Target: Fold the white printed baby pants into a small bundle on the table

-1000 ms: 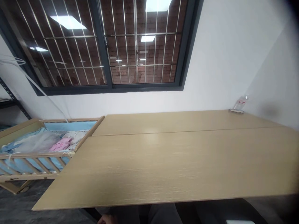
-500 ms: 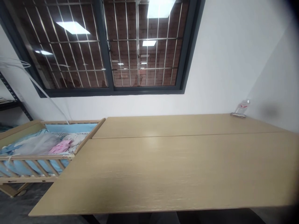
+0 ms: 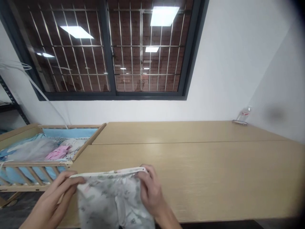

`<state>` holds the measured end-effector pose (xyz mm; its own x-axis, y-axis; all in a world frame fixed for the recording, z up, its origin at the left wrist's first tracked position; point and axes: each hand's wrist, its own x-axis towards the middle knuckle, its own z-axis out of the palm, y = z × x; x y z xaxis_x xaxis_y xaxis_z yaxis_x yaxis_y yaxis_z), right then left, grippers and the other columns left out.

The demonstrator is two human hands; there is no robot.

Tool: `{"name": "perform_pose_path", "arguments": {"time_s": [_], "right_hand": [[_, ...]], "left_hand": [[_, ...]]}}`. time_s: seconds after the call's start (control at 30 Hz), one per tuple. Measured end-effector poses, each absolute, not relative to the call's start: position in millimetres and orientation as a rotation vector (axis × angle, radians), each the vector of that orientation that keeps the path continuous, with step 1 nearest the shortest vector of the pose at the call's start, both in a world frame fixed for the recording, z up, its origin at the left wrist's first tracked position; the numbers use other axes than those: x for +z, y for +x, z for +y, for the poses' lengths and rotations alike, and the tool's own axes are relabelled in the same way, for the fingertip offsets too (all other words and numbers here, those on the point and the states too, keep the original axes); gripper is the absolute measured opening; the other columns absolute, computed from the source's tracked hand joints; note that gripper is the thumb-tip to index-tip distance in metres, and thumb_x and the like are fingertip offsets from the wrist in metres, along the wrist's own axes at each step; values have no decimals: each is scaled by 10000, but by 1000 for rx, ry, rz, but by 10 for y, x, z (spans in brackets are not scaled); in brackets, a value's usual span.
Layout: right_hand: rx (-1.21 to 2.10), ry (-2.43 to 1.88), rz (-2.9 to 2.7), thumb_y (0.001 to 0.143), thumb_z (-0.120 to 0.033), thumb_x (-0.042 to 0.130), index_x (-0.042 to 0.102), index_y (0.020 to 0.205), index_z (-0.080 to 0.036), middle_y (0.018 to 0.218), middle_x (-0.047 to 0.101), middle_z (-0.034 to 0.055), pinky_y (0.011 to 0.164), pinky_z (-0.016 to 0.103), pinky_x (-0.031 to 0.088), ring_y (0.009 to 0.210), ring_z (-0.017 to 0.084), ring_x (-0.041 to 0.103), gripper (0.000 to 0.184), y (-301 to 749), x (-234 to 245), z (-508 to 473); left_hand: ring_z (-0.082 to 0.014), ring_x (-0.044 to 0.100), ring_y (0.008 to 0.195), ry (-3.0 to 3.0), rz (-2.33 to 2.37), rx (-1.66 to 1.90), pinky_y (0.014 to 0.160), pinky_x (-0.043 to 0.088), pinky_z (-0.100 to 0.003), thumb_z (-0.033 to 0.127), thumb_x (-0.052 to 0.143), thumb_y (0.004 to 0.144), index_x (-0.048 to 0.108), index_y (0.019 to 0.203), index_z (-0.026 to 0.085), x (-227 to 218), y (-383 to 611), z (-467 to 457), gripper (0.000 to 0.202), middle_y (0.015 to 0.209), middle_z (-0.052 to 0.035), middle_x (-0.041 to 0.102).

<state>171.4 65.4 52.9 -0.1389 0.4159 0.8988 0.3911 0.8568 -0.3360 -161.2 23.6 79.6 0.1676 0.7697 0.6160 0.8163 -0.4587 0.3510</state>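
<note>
A white cloth with a small green leaf print (image 3: 111, 200) is held up over the near edge of the wooden table (image 3: 202, 171). My left hand (image 3: 51, 203) pinches its top left corner, fingers closed on the hem. My right hand (image 3: 151, 192) grips the top right corner, fingers curled over the fabric. The cloth hangs down between both hands toward the bottom of the view.
A wooden baby cot (image 3: 47, 159) with blue, grey and pink fabrics stands against the table's left end. A small clear stand with a red mark (image 3: 241, 117) sits at the table's far right corner. A barred window (image 3: 111, 51) fills the wall behind.
Both hands have come up into view from below, holding the printed cloth over the table's near edge. Earlier frames showed only the bare table. The view has tilted slightly.
</note>
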Motion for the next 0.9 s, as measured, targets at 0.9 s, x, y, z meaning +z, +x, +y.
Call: {"name": "perform_pose_path", "arguments": {"time_s": [0.9], "right_hand": [[211,-1317,-2435,1050,-338,333,559,1455,-141,1539,496,122,1215,458,327,1457,280,423,504,2799,-349,1969]], "left_hand": [[-330,345,1497,-2501,-1614,-633,1186,351,-502,553,269,1031,448,1502,104,-1030,-250,1880,675,1588,-183,415]]}}
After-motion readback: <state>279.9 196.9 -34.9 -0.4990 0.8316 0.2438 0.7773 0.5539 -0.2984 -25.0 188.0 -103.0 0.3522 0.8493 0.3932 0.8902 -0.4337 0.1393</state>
